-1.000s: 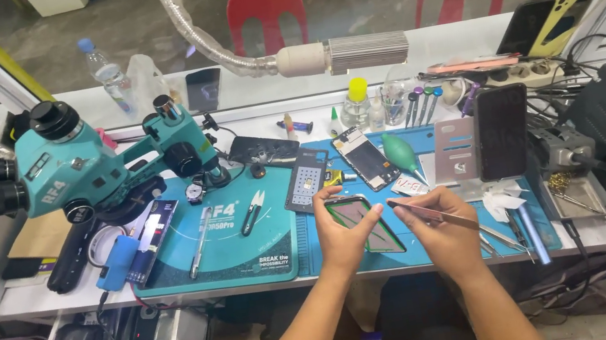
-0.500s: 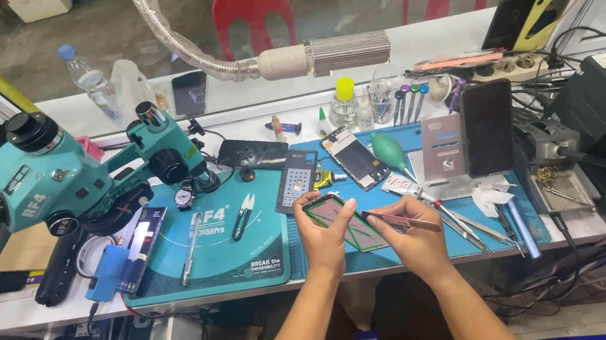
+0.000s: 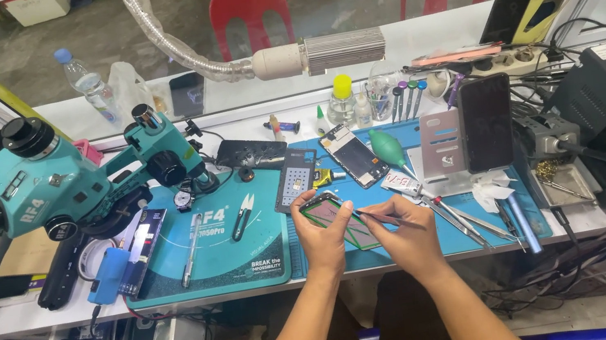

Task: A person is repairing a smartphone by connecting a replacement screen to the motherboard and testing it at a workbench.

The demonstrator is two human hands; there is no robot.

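Our left hand [image 3: 324, 234] pinched a phone frame [image 3: 338, 220] on the worktop [image 3: 496, 231]. Our right hand [image 3: 412, 235] pinched tweezers [image 3: 379, 217], tips at the frame.

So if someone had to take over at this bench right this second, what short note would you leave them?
Left hand: steadies the green-edged phone frame on the blue mat.
Right hand: holds a thin metal tool, tip at the frame.
Nearby: opened phone behind, tweezers to the right, teal microscope to the left.
Done: frame lies apart from the opened phone.
Left: work along the frame's edge is in hand.
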